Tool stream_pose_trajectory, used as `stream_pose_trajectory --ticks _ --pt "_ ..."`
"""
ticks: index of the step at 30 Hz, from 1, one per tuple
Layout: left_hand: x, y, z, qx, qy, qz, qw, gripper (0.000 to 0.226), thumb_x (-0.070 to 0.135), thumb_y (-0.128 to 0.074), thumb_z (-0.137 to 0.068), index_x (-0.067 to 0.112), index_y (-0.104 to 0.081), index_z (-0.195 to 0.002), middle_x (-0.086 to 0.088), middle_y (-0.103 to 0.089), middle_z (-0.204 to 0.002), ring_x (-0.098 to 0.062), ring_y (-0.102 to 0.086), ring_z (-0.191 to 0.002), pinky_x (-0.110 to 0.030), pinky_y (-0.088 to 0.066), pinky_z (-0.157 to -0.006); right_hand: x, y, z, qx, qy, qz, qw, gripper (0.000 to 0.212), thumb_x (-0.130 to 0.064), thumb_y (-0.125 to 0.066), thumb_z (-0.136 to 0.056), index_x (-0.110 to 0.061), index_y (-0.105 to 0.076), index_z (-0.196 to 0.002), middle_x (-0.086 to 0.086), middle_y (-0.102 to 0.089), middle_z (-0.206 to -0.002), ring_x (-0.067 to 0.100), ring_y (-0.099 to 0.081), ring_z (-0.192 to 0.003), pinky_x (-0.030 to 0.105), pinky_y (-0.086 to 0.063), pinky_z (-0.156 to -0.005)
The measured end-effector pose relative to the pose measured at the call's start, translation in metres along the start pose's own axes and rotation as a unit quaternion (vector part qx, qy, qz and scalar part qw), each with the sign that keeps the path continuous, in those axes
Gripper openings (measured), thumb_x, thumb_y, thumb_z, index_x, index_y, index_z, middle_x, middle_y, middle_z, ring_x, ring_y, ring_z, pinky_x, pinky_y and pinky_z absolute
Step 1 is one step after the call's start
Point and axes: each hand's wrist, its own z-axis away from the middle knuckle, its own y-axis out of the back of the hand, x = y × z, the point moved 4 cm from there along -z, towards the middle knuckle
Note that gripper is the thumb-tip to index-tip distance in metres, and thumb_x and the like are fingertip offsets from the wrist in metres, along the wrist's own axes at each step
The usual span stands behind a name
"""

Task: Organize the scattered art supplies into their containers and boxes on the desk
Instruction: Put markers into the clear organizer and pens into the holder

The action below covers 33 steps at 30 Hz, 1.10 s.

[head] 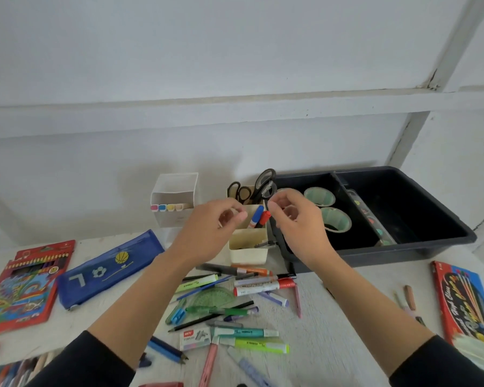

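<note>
Both curl loosely beside the holder (248,254): right hand (294,219) empty, left hand (213,224) unclear; pens (263,286) lie crosswise nearer the person.

This looks like a study or craft corner in a home or a school. A white desk (319,344) stands against a plain, pale painted wall (235,51) with a ledge. On it lie loose pens and markers (263,290), a box of coloured pencils (20,289), a blue pencil case (109,266), scissors (264,182) in a cream holder (248,251), and a dark bin (403,213) with tape rolls (336,222).
</note>
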Motion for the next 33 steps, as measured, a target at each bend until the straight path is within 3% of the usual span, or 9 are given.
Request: stream_pose_trajectory --ticks 2,5,9,12,15,20,23,27,33 --pt "-0.008 0.000 0.022 -0.026 0.018 0.000 0.999 0.013 0.039 -0.056 -0.100 0.033 -0.067 -0.100 0.010 -0.061 -0.074 -0.006 -0.056 -0.069 -0.017 -0.042 -0.063 0.001 -0.009 0.021 -0.029 0.000 -0.006 1.000 0.007 -0.019 -0.063 -0.096 -0.019 -0.066 -0.090 0.005 -0.065 -0.076 0.024 -0.057 -0.067 0.035 -0.048 -0.060" --pt "-0.039 -0.010 0.058 -0.065 0.048 -0.024 0.996 0.010 0.036 -0.057 -0.101 0.035 -0.066 -0.099 0.011 -0.065 -0.082 -0.004 -0.058 -0.076 -0.016 -0.044 -0.069 0.011 -0.027 0.052 -0.092 0.032 0.060 0.993 0.005 -0.020 -0.063 -0.096 -0.020 -0.064 -0.091 -0.002 -0.062 -0.074 0.010 -0.053 -0.060 0.027 -0.047 -0.057" --pt "-0.087 -0.034 0.097 -0.093 0.050 -0.088 0.990 0.021 0.032 -0.052 -0.103 0.034 -0.063 -0.121 0.016 -0.057 -0.116 -0.007 -0.052 -0.107 -0.029 -0.046 -0.095 0.041 -0.053 0.084 -0.184 0.089 0.264 0.943 0.016 -0.019 -0.058 -0.094 -0.022 -0.066 -0.108 -0.007 -0.062 -0.097 0.012 -0.059 -0.089 0.033 -0.052 -0.074" --pt "-0.092 -0.054 0.102 -0.099 0.013 -0.126 0.987 0.029 0.035 -0.048 -0.104 0.035 -0.060 -0.131 0.013 -0.052 -0.124 -0.011 -0.044 -0.113 -0.035 -0.040 -0.096 0.069 -0.060 0.096 -0.196 0.106 0.382 0.897 0.035 -0.015 -0.055 -0.088 -0.020 -0.063 -0.122 -0.003 -0.061 -0.116 0.018 -0.056 -0.107 0.031 -0.052 -0.085" --pt "-0.079 -0.073 0.092 -0.108 -0.020 -0.173 0.979 0.032 0.043 -0.042 -0.104 0.038 -0.057 -0.131 0.013 -0.049 -0.124 -0.011 -0.040 -0.116 -0.037 -0.034 -0.091 0.083 -0.059 0.100 -0.193 0.088 0.438 0.874 0.024 -0.014 -0.064 -0.082 -0.019 -0.067 -0.105 -0.003 -0.064 -0.109 0.022 -0.060 -0.102 0.034 -0.053 -0.082" --pt "-0.066 -0.096 0.077 -0.103 -0.023 -0.238 0.966 0.036 0.055 -0.034 -0.103 0.037 -0.058 -0.124 0.008 -0.047 -0.116 -0.016 -0.041 -0.112 -0.038 -0.027 -0.086 0.091 -0.047 0.101 -0.145 0.108 0.440 0.880 0.039 -0.010 -0.087 -0.064 -0.023 -0.063 -0.091 -0.003 -0.065 -0.099 0.026 -0.065 -0.089 0.038 -0.048 -0.069" --pt "-0.061 -0.100 0.071 -0.083 -0.016 -0.246 0.966 0.035 0.055 -0.035 -0.103 0.036 -0.062 -0.114 0.009 -0.043 -0.108 -0.016 -0.040 -0.110 -0.037 -0.022 -0.082 0.095 -0.041 0.102 -0.157 0.121 0.430 0.881 0.037 -0.013 -0.085 -0.071 -0.025 -0.060 -0.096 -0.005 -0.062 -0.104 0.024 -0.063 -0.095 0.035 -0.041 -0.072" --pt "-0.059 -0.105 0.063 -0.129 -0.005 -0.245 0.961 0.031 0.054 -0.044 -0.101 0.036 -0.063 -0.116 0.008 -0.035 -0.106 -0.017 -0.038 -0.114 -0.040 -0.026 -0.091 0.098 -0.029 0.107 -0.166 0.121 0.423 0.883 0.034 -0.011 -0.079 -0.077 -0.026 -0.060 -0.100 -0.008 -0.060 -0.105 0.022 -0.058 -0.098 0.035 -0.038 -0.071" --pt "-0.053 -0.093 0.061 -0.144 -0.017 -0.207 0.968 0.022 0.050 -0.051 -0.100 0.037 -0.063 -0.113 0.009 -0.043 -0.113 -0.013 -0.040 -0.114 -0.036 -0.020 -0.083 0.091 -0.001 0.117 -0.168 0.116 0.391 0.897 0.025 -0.014 -0.069 -0.089 -0.026 -0.059 -0.108 -0.011 -0.061 -0.108 0.017 -0.056 -0.099 0.033 -0.038 -0.075"
